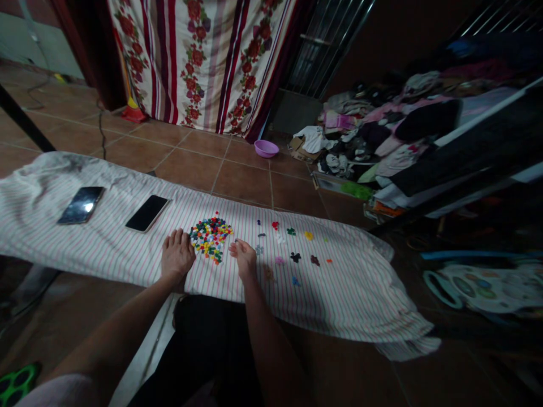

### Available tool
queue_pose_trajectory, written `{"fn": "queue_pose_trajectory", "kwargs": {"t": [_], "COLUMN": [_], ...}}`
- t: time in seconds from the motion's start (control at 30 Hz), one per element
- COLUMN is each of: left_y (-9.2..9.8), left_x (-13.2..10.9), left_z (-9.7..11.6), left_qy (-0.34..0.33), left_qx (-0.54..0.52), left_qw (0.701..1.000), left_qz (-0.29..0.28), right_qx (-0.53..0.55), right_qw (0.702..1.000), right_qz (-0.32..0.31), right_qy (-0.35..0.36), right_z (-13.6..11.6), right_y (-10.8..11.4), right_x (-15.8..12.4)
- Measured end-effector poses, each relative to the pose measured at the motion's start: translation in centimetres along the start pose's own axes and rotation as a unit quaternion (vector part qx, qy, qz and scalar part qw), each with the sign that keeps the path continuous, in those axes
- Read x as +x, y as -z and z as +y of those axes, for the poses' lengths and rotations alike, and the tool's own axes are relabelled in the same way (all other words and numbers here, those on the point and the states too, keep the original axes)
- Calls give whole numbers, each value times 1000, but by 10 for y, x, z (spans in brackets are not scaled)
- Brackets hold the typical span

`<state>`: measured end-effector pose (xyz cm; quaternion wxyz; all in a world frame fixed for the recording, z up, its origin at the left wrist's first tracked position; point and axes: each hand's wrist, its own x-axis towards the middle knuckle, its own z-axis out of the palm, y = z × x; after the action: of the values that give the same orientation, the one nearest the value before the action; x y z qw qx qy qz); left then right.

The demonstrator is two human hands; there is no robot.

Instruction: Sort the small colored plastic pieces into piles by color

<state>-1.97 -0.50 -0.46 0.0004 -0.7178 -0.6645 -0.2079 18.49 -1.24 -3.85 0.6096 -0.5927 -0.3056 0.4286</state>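
My left hand (176, 254) lies with its fingers stretched out on the striped cloth (339, 305), at the left edge of a pile of small multicoloured pieces (210, 233) that look like beads. Just right of the pile is my right hand (245, 259), its thumb and fingertips pinched together; what they hold, if anything, is too small to name. Farther right are small groups sorted by colour, among them red pieces (275, 225), green pieces (291, 232), yellow pieces (309, 235), black pieces (296, 257), pink pieces (279, 260) and blue pieces (296, 281).
Two dark-screened devices, a tablet-like one (81, 205) and a phone (147, 213), lie on the cloth at the left. Beyond the table, a purple basin (266, 148) rests on the tiled floor. Clothes (382, 124) are heaped at the right.
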Motion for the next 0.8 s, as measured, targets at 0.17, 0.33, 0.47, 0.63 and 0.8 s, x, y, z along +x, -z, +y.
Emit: {"fn": "queue_pose_trajectory", "kwargs": {"t": [0.17, 0.33, 0.47, 0.63, 0.8], "left_y": [-1, -1, 1, 1, 0], "left_x": [0, -1, -1, -1, -1], "left_z": [0, -1, -1, 0, -1], "left_qy": [-4, -11, -5, -4, -7], "left_qx": [17, 20, 17, 7, 14], "left_qw": [1000, 1000, 1000, 1000, 1000], "left_qz": [8, 8, 2, -2, 6], "right_qx": [-37, -55, -43, -47, -54], "right_qw": [999, 997, 998, 998, 997], "right_qz": [0, 2, 9, 0, 30], "right_qy": [30, 47, 44, 45, 50], "right_z": [4, 4, 4, 5, -8], "right_y": [2, 3, 2, 0, 14], "right_x": [-3, -5, -6, -3, 19]}}
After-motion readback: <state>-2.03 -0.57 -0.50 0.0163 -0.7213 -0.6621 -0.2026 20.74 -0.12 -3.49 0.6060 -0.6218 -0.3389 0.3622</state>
